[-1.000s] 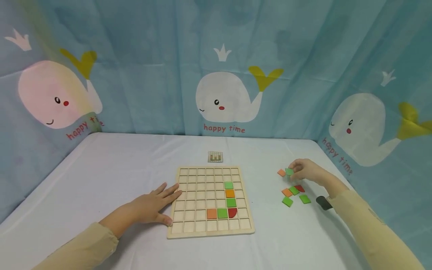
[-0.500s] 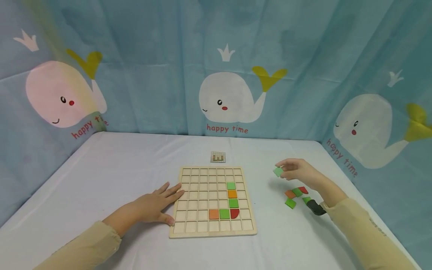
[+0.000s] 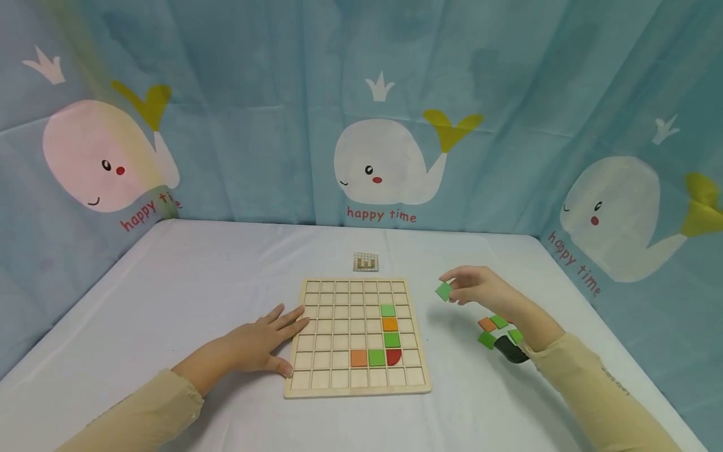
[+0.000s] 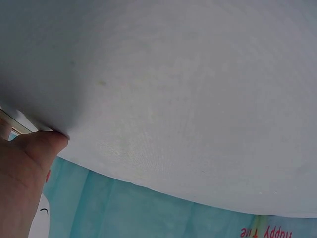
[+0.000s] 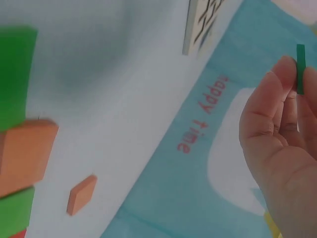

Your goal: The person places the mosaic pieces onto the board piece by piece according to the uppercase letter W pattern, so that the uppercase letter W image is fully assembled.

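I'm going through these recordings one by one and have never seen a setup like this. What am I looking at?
There is no machine: this is a person working bare-handed. The wide picture comes from a camera worn on the head, looking forward and down. The other two come from cameras on the wrists, one each.

On the white tabletop lies a wooden grid board with six colored pieces in its squares. A small patterned card lies beyond it, and loose tiles lie to the right.

The left grip touches the board's left edge, fingers spread. The right grip pinches a green tile above the table; the right wrist picture shows that tile edge-on.
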A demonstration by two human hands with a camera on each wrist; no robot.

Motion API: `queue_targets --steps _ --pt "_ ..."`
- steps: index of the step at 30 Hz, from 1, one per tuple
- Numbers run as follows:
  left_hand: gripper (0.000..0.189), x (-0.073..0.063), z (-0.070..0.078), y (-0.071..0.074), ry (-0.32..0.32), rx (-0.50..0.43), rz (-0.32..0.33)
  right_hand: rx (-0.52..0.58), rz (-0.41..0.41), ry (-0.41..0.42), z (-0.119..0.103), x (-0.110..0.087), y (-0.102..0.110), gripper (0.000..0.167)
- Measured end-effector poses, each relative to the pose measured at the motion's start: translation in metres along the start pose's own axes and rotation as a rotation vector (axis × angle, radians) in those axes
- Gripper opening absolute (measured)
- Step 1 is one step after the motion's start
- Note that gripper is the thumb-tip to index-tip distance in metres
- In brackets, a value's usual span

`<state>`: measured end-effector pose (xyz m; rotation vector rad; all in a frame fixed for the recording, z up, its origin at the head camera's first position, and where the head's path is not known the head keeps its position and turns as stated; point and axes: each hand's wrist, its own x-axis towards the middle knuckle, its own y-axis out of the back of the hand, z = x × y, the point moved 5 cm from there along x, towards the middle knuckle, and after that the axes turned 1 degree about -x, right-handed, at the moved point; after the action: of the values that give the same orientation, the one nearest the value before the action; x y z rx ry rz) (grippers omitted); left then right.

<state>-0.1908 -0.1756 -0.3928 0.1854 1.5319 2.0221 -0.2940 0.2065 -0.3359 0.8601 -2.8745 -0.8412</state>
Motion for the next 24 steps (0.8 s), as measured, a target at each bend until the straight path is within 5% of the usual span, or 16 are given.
queue_targets --steps 14,24 --pt "0.098 -0.001 0.000 0.001 -0.010 -0.003 0.010 0.018 -0.061 -0.018 -0.014 0.014 -0.039 0.036" --pt "0.098 0.000 -0.001 0.000 0.001 -0.018 -0.005 -0.031 -0.149 0.054 -0.021 0.024 -0.065 0.030"
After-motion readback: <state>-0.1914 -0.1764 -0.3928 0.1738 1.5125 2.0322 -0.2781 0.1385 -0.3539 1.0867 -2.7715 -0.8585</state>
